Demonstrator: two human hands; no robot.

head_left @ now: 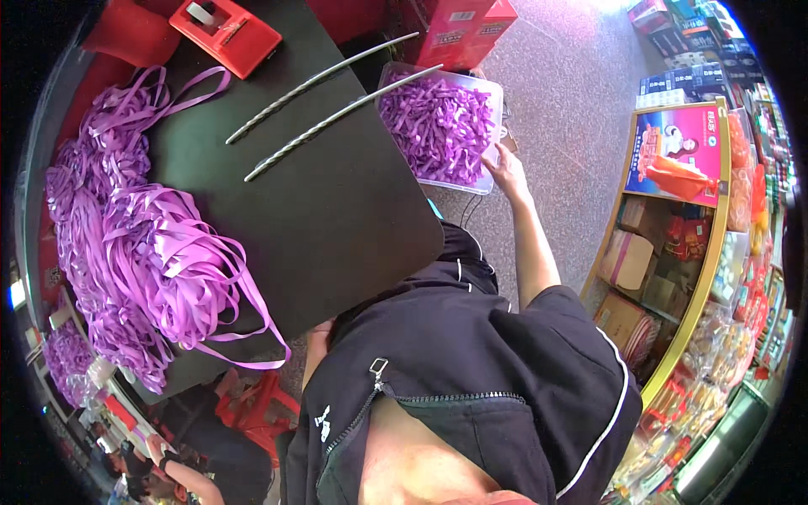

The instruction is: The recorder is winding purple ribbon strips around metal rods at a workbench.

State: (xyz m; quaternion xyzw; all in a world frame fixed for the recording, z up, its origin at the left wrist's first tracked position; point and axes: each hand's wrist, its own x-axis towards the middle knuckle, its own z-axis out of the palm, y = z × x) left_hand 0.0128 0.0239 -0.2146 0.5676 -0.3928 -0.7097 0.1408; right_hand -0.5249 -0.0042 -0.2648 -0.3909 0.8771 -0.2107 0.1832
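A clear plastic bin (500, 105) full of short purple ribbon pieces (438, 126) is beyond the right side of the dark table (337, 240). My right hand (507, 172) grips the bin's near right corner, with its fingers partly out of sight behind the rim. Below the table's near edge, my left hand (318, 339) shows only in part, and its fingers are hidden. A big loose heap of long purple ribbon (181, 261) covers the table's left side. Two thin twisted metal rods (324, 77) lie slantwise on the table, their far ends reaching past its edge toward the bin.
A red tool with a white knob (225, 38) rests at the table's far left. Red cartons (459, 34) stand behind the bin. Shelves of packaged goods (715, 337) line the right. At lower left, another person's hand (157, 450) is near more purple ribbon (71, 358).
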